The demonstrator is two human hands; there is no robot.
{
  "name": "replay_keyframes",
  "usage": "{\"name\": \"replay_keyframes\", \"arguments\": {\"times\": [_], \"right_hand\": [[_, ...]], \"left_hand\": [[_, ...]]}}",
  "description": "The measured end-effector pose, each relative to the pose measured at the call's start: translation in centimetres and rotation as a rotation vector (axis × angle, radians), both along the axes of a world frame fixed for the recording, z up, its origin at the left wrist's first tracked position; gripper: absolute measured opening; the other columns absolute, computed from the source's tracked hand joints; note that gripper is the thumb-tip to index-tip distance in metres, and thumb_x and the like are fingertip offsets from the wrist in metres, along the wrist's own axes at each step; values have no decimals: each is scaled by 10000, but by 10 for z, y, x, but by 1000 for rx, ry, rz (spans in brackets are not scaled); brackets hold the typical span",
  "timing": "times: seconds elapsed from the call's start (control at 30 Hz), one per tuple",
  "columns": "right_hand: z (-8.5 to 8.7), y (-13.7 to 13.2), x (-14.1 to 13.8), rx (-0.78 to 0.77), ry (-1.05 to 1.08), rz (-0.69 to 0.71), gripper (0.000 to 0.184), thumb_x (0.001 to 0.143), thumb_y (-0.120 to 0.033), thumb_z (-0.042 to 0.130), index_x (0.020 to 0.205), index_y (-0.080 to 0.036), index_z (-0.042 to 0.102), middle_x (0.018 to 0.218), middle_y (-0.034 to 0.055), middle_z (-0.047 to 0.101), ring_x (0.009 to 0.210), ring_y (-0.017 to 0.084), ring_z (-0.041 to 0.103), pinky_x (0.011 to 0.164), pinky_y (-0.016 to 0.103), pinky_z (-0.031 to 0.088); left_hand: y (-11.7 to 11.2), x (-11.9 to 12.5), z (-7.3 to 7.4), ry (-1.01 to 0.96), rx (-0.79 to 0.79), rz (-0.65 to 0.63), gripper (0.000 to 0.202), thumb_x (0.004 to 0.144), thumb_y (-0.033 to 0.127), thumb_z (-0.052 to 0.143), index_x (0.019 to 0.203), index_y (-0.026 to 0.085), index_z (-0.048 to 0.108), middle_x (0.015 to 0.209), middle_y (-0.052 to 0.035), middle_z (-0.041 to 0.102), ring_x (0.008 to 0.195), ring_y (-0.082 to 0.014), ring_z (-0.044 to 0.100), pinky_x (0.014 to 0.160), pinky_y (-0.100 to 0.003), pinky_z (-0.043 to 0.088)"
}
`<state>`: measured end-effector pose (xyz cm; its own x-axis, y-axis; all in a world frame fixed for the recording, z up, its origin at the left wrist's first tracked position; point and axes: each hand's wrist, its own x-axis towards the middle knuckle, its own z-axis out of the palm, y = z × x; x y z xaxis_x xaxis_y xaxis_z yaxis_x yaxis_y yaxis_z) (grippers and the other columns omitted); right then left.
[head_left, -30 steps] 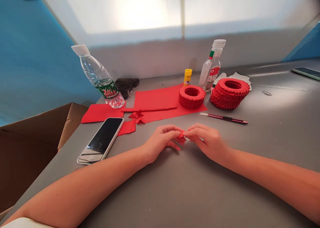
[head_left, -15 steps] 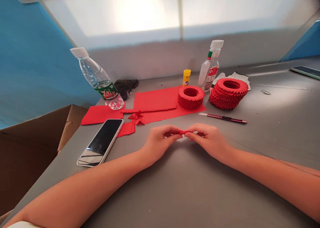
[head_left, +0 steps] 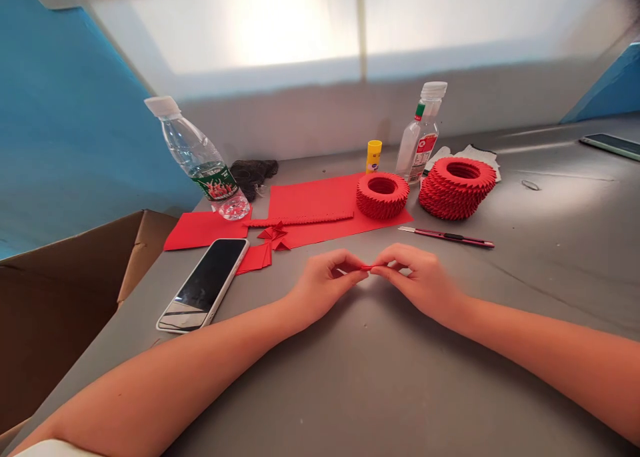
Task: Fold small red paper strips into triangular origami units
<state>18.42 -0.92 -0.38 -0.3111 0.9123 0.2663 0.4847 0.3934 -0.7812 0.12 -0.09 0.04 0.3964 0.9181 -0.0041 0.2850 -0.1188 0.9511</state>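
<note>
A small folded strip of red paper (head_left: 369, 267) is pinched between the fingertips of my left hand (head_left: 325, 283) and my right hand (head_left: 417, 282), just above the grey table (head_left: 320, 383). Most of the strip is hidden by my fingers. Beyond my hands lie red paper sheets (head_left: 320, 207), with a small folded red paper piece (head_left: 273, 236) at their near edge. Two rings of folded red paper units, a low one (head_left: 383, 195) and a taller one (head_left: 456, 188), stand further back.
To the left are a smartphone (head_left: 204, 285), a water bottle (head_left: 200, 157) and a cardboard box (head_left: 55, 323). Behind the paper stand a glue stick (head_left: 373, 155) and a glue bottle (head_left: 418, 140). A utility knife (head_left: 446, 237) lies to the right, and a second phone (head_left: 611, 146) sits far right.
The red piece has gone from a small bunched fold to a thin flattened strip between my fingertips. My hands have risen slightly and the view has shifted a little.
</note>
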Motion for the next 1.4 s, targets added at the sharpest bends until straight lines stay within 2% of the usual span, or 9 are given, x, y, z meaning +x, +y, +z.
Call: {"name": "replay_keyframes", "arguments": {"times": [0.13, 0.33, 0.43, 0.6, 0.67, 0.8, 1.07, 1.27, 1.4], "right_hand": [[1, 0, -1, -56, 12, 22, 139, 793, -331, 521, 749, -218, 587, 743, 7, 595, 680, 132, 531, 564, 247, 435], [4, 0, -3, -269, 110, 49, 173, 759, -382, 546, 749, -217, 599, 732, -15, 609, 644, 117, 540, 575, 242, 438], [5, 1, -3, -303, 107, 27, 191, 747, -395, 549, 723, -212, 599, 706, -20, 605, 615, 109, 530, 572, 243, 435], [6, 4, -3, -377, 115, -15, 235, 737, -425, 547, 709, -195, 590, 685, -9, 593, 593, 117, 539, 567, 257, 447], [5, 4, -3, -353, 107, -10, 225, 752, -416, 537, 744, -201, 603, 718, -6, 603, 609, 118, 543, 582, 257, 452], [1, 1, -2, -258, 105, 30, 194, 768, -379, 543, 874, -238, 625, 865, -1, 629, 730, 128, 564, 647, 253, 460], [-4, 3, -1, -99, -30, 88, 121, 810, -244, 504, 762, -228, 614, 730, -22, 608, 672, 115, 525, 597, 238, 416], [-5, 2, -4, -38, -70, 106, 137, 831, -219, 466, 739, -205, 567, 699, -21, 602, 626, 103, 528, 578, 220, 418], [-9, 0, -3, 59, -92, 128, 144, 843, -210, 444, 776, -203, 572, 723, -18, 637, 622, 100, 555, 608, 221, 435]], "left_hand": [[0, -1, 1, 54, 40, -34, 169, 764, 329, 561, 780, 167, 609, 731, -11, 619, 650, -113, 541, 629, -228, 445], [2, -3, -2, 51, 58, -70, 141, 806, 270, 492, 763, 171, 582, 757, -6, 609, 695, -118, 544, 623, -220, 445], [3, -3, -1, 98, 82, -62, 140, 794, 282, 519, 766, 174, 603, 725, 2, 620, 665, -112, 546, 623, -214, 443], [4, -3, -1, 138, 154, -42, 156, 761, 283, 576, 860, 192, 654, 821, -4, 667, 719, -126, 584, 648, -206, 452], [5, -3, -3, 156, 165, -29, 178, 767, 280, 570, 889, 190, 663, 814, -8, 678, 690, -128, 596, 650, -213, 462], [4, -3, -11, 190, 302, -47, 365, 779, 241, 565, 1139, 183, 558, 860, -19, 690, 711, -124, 622, 707, -220, 472], [4, -5, -22, 413, 697, -155, 366, 857, 273, 462, 1219, 225, 464, 811, 0, 685, 676, -114, 617, 630, -214, 460], [3, -6, -21, 515, 770, -165, 381, 888, 281, 391, 1264, 220, 397, 800, -6, 667, 662, -118, 591, 616, -219, 437], [1, -6, -18, 510, 763, -219, 427, 887, 203, 367, 1311, 229, 313, 819, -5, 656, 707, -127, 583, 640, -225, 430]]}}
